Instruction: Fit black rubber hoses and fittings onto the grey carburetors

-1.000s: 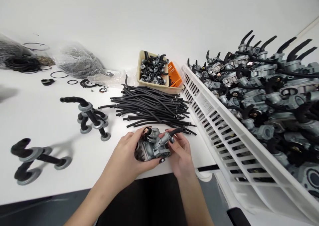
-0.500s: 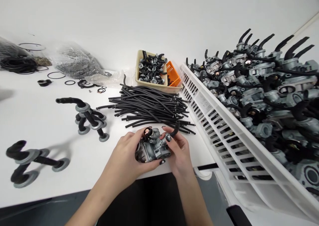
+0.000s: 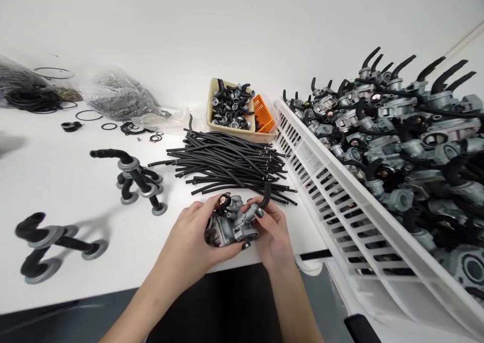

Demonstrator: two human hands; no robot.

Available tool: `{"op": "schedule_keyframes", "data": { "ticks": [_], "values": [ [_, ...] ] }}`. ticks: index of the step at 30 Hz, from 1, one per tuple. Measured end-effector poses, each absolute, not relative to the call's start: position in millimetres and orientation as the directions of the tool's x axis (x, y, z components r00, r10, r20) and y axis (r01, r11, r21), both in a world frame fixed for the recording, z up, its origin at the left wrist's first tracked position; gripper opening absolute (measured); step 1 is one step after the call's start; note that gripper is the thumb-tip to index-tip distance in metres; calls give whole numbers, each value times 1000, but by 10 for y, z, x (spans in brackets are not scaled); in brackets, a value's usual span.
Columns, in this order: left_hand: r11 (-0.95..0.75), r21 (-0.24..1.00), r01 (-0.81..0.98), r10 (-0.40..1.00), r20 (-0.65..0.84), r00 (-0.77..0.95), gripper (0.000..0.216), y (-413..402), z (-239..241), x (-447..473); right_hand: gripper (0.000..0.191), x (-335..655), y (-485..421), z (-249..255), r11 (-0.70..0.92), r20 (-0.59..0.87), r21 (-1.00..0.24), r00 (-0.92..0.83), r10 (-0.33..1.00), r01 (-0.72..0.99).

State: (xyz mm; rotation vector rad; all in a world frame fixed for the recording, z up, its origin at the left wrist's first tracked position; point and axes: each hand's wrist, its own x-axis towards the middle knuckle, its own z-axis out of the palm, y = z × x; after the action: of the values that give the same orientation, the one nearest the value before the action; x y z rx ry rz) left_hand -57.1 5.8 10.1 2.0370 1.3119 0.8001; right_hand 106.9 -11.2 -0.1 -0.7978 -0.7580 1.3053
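Observation:
A small grey metal carburetor [image 3: 231, 224] rests at the near edge of the white table [image 3: 75, 197], gripped from the left by my left hand [image 3: 192, 237], whose fingers wrap round its body. My right hand [image 3: 272, 232] pinches a short curved black rubber hose [image 3: 265, 196] fitted on the carburetor's right side, the hose end pointing up. Just beyond lies a loose pile of black rubber hoses [image 3: 227, 164].
A white slotted crate [image 3: 340, 197] full of grey carburetors with black hoses fills the right. A beige tray [image 3: 212, 114] of small fittings and an orange basket [image 3: 263, 112] stand behind the hose pile. Black-and-grey elbow parts [image 3: 138, 179] and plastic bags with rings lie at left.
The hose in my right hand has swung from lying out to the right to pointing upward. My left hand stays on the carburetor.

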Motion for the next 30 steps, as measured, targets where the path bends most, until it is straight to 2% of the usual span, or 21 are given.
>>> {"op": "schedule_keyframes", "data": {
  "ticks": [11,16,22,30],
  "values": [
    [-340,756,560,927,171,333,61,61,112,-574,17,1085,-141,-9,98,61,-805,82,995,-585],
    [-334,757,562,929,164,330,59,66,119,-576,18,1083,-135,-8,91,44,-819,96,994,-567],
    [-339,749,570,929,171,328,61,66,97,-570,27,1073,-128,-29,91,20,-844,138,990,-529],
    [-411,709,573,903,232,362,60,67,56,-572,24,1057,-120,-57,100,8,-875,193,981,-473]
  ]
}}
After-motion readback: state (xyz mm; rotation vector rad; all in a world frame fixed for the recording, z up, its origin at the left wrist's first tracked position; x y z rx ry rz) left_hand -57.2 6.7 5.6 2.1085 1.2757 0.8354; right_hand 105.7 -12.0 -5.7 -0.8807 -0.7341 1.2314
